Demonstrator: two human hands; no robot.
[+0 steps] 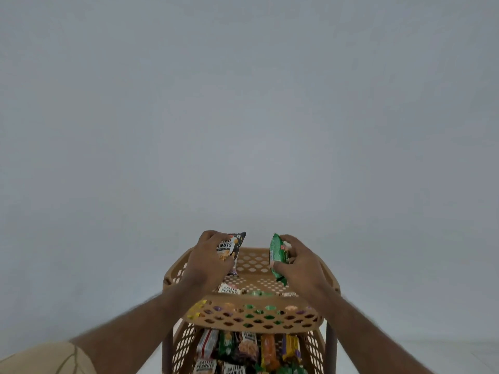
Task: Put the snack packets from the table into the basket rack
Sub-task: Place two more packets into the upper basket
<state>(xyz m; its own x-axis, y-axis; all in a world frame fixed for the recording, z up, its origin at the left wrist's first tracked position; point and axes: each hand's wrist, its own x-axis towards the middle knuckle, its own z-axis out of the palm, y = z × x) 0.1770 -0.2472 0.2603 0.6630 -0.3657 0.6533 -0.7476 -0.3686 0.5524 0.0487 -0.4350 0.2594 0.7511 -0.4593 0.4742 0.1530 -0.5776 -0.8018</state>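
Tan perforated plastic, tiered: basket rack (251, 317) low in the head view, standing against a plain grey wall (243, 103). Beige sleeve (46, 357) at the lower left corner.

Left hand (208, 259) raised above the left rear rim of the top basket, fingers wrapped and clamped on a white-and-black salted peanuts packet (234, 248). Held upright, slightly tilted, lower edge dipping just inside the rim, upper corner well above it.

Between the two hands, an open gap over the perforated floor of the top basket. Bare floor across the rear and middle; toward the near wall, another peanuts packet (229, 288) lying flat, with a green packet and one more white one just beside it to the right. Colours of further packets showing through the holes of the near wall.

Right hand (299, 261) above the right rear part of the same basket, fingers and thumb pinched shut on a green snack packet (276, 257). Held edge-on, nearly vertical, bottom corner hanging inside the rim, apart from the floor.

Below, lower basket (314, 346) crowded with packets packed side by side, little free room left there. No bench visible.
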